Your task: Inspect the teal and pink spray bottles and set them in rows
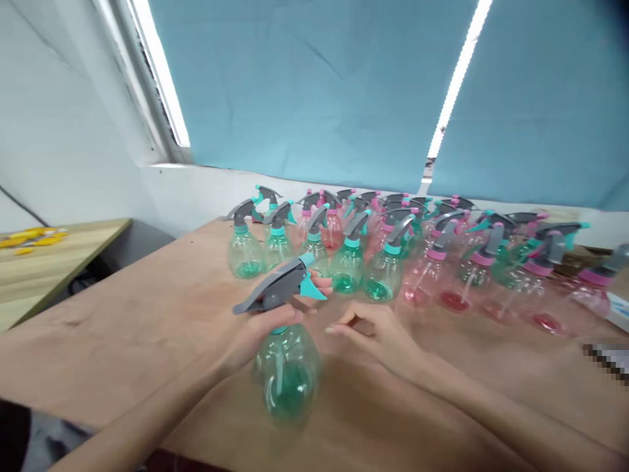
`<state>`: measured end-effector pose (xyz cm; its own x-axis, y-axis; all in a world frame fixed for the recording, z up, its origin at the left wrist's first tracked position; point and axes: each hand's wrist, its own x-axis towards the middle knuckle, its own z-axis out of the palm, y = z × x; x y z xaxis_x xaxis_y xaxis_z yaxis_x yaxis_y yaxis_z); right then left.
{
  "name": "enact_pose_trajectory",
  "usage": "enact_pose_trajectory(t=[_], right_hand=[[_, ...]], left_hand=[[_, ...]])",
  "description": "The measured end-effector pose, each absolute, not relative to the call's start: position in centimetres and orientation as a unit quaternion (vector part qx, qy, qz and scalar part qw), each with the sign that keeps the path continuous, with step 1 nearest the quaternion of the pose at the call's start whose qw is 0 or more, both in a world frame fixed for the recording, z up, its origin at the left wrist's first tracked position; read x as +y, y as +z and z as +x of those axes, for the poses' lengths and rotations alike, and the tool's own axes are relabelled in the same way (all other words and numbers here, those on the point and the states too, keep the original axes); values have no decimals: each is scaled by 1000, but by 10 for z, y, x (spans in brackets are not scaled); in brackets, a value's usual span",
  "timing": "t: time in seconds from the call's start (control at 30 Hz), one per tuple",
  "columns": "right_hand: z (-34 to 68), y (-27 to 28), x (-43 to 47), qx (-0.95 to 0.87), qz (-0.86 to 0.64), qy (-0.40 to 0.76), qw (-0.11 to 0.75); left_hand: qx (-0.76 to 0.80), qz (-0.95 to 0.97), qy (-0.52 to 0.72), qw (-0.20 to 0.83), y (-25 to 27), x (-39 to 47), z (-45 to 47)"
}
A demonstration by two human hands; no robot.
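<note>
A green-tinted clear spray bottle [287, 377] with a grey and turquoise trigger head [275, 288] is in front of me, slightly tilted. My left hand [275, 320] wraps round its neck, just under the head, so most of the collar is hidden. To the right of the bottle and apart from it, my right hand [376, 328] is closed in a pinch, thumb and forefinger tips together; no object shows in it. Beyond both hands stand several green spray bottles [346, 269] with turquoise collars.
Pink spray bottles [425, 278] stand in rows at the right and back of the wooden table [162, 295]. A dark-edged flat object [609, 359], partly pixelated, lies at the right edge. Yellow pieces [32, 237] lie on another table at the left. Blue sheeting [304, 85] covers the window behind.
</note>
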<state>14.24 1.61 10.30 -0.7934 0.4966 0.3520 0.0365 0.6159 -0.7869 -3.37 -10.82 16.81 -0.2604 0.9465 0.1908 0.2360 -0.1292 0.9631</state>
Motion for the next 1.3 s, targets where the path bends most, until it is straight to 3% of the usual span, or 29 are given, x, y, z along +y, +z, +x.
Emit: enact_pose_trajectory(t=[0.37,0.63,1.07,1.3], right_hand=[[26,95,-32,-827,-102,506,222],[-42,91,-45,-826,-85,517,210],[-81,106,-27,-898,-54,386,202],[-59,138,12,-896,-170,297,281]], left_hand=[[618,470,611,155,166,-119,-120],[696,423,580,31,160,-135,-163],[755,444,482,13,145,-184,-175],[765,435,476,-1,139,-165,-217]])
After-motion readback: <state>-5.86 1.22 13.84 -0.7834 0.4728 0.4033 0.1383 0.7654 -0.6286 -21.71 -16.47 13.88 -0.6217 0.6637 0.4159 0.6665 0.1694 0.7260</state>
